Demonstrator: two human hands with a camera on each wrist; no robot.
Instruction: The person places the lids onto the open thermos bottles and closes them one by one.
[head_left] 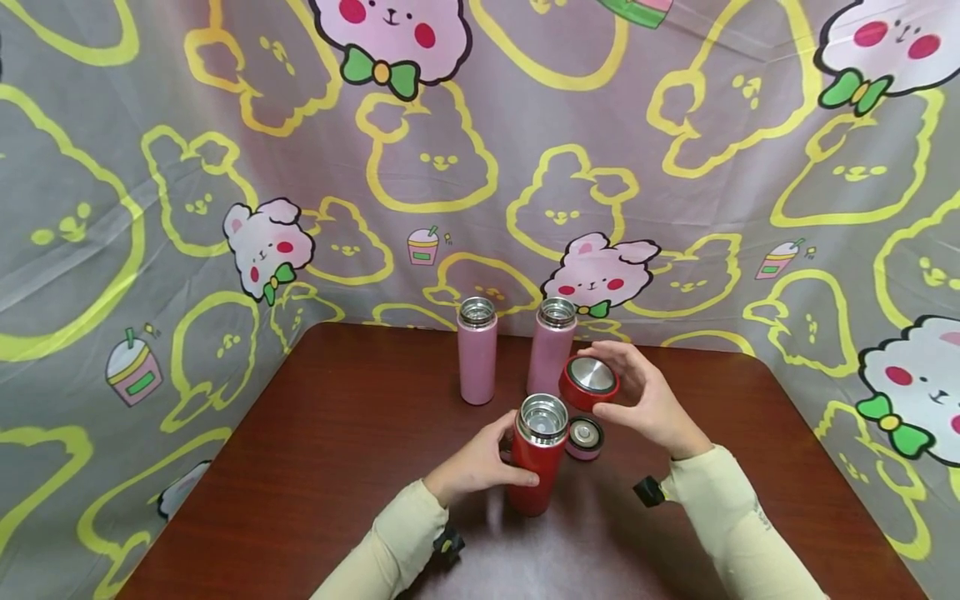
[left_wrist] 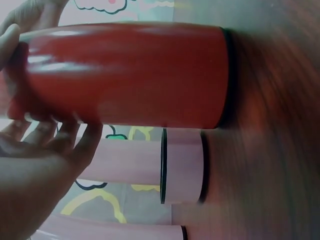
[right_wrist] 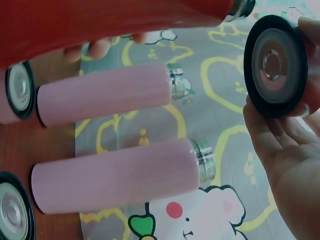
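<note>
My left hand (head_left: pixel 480 462) grips a red thermos bottle (head_left: pixel 534 483) round its side, fingers behind and thumb across the front. The bottle stands about upright, its steel mouth (head_left: pixel 543 417) uncovered. Up and to the right of that mouth, my right hand (head_left: pixel 651 398) holds a red lid (head_left: pixel 576 395) by its rim between thumb and fingers. The lid's silver top faces the head camera, and its black-ringed underside (right_wrist: pixel 274 97) shows in the right wrist view. Lid and bottle are apart.
Two pink thermos bottles (head_left: pixel 477 362) (head_left: pixel 550 358) stand uncapped at the back of the brown table (head_left: pixel 360 400). A pink lid (head_left: pixel 584 439) lies close behind the red bottle's right side; another pink lid (right_wrist: pixel 20 90) appears in the right wrist view. A patterned cloth (head_left: pixel 465 233) hangs behind.
</note>
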